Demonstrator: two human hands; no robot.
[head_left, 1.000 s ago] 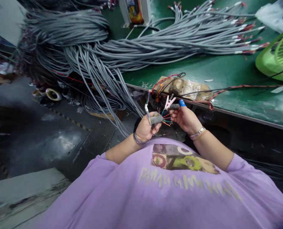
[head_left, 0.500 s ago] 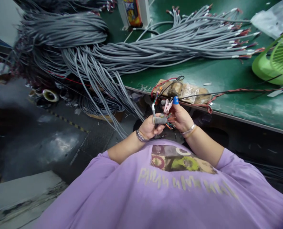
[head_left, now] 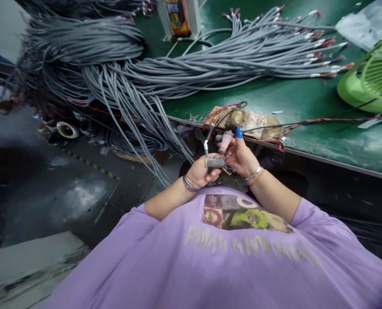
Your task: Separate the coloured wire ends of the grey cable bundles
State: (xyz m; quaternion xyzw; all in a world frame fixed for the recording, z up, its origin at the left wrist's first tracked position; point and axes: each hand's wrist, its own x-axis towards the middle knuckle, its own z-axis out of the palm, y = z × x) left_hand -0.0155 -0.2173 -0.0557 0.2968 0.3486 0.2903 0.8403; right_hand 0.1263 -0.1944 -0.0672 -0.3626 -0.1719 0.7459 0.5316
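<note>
- The green table (head_left: 332,148) stretches in front of you and off to your right.
- A heavy spread of grey cables (head_left: 210,71) lies across it, some hanging over the near edge on your left.
- A light-green slatted object (head_left: 355,92) stands at the far right.
- A brown, tape-covered block (head_left: 260,122) lies at the table's near edge, just beyond your hands.
- Your left hand (head_left: 202,171) has its grip closed around a grey cylinder (head_left: 215,163), held in front of your shirt.
- Your right hand (head_left: 246,159) is just beside it, thumb raised; you cannot tell whether that grip holds anything.
- A blurred pink clip (head_left: 226,140) sits by your right fingertips.
- A blue cover (head_left: 239,132) caps that thumb.
- Thin coloured wires (head_left: 228,170) fan from the cylinder's right end.
</note>
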